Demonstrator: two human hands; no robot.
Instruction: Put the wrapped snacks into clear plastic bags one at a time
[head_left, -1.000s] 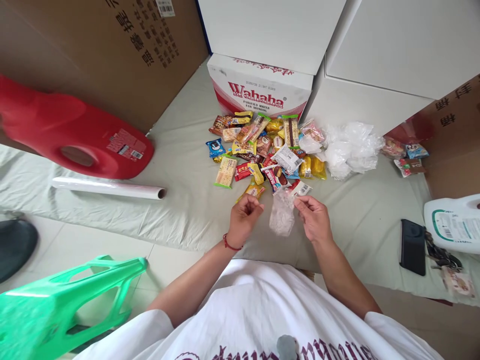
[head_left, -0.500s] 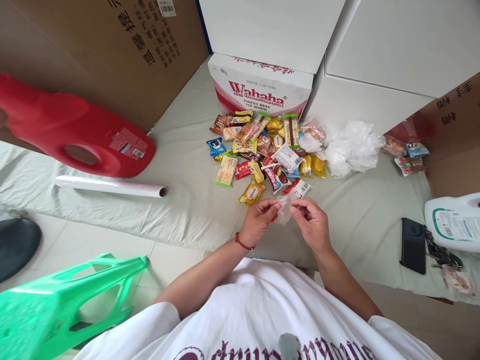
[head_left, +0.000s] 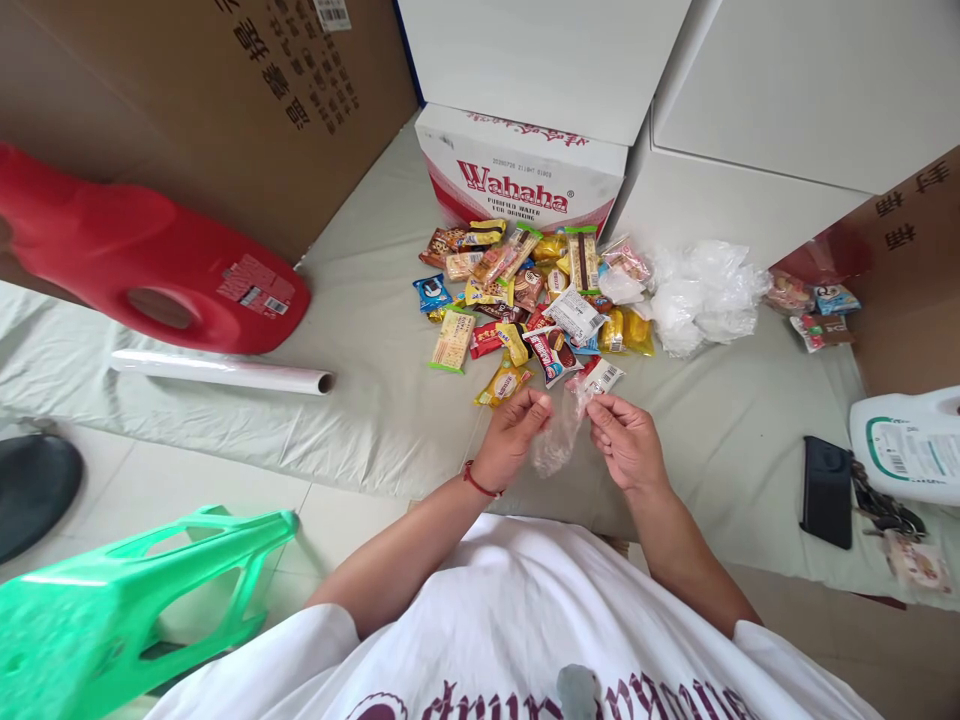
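Note:
A small clear plastic bag [head_left: 561,438] hangs between my hands just in front of a heap of wrapped snacks. My right hand [head_left: 628,440] pinches its edge between thumb and fingers. On the other side, my left hand [head_left: 516,435], with a red cord on the wrist, is closed at the bag's near edge; its grip is partly hidden. Closest to the hands lie a yellow snack packet [head_left: 504,382], a red and white packet [head_left: 600,376] and a chocolate pie packet [head_left: 552,356]. To the right of the heap sits a pile of crumpled clear bags [head_left: 705,298].
A Wahaha carton [head_left: 517,180] stands behind the snacks. Leftward lie a red detergent jug [head_left: 180,265] and a white roll [head_left: 221,374], with a green stool [head_left: 150,600] below. At right are a phone [head_left: 826,492], keys [head_left: 889,512] and a white jug [head_left: 915,445].
The bag, bunched up between my fingertips before, now hangs longer and more spread out. My hands have shifted slightly apart.

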